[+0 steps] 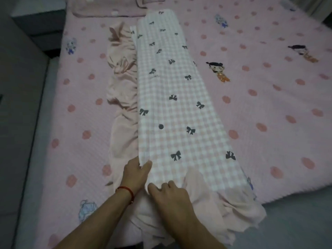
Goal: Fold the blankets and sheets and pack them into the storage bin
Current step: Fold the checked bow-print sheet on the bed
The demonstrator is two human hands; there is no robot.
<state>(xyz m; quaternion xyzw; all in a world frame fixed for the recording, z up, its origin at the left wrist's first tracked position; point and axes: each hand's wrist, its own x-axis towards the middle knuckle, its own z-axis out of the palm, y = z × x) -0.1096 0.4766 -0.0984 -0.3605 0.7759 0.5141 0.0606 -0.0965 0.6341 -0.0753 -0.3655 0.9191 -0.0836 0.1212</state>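
Bed (pixel 269 105): pink quilted cover, darker pink dots, small cartoon figures; fills most of the view. Pillow (pixel 107 9) at its far end. Grey floor (pixel 296 221) off the bed's near right corner; dark furniture (pixel 21 60) along the bed's left side.

Checked sheet (pixel 172 97): pink-white gingham with black bows, folded into a long strip down the bed's middle, plain pink ruffle (pixel 122 87) bunched along its left edge.

Left hand (pixel 135 172): red cord at the wrist, pinches the sheet's near left corner.

Right hand (pixel 170 196): fingers curled over the sheet's near edge, gripping it.
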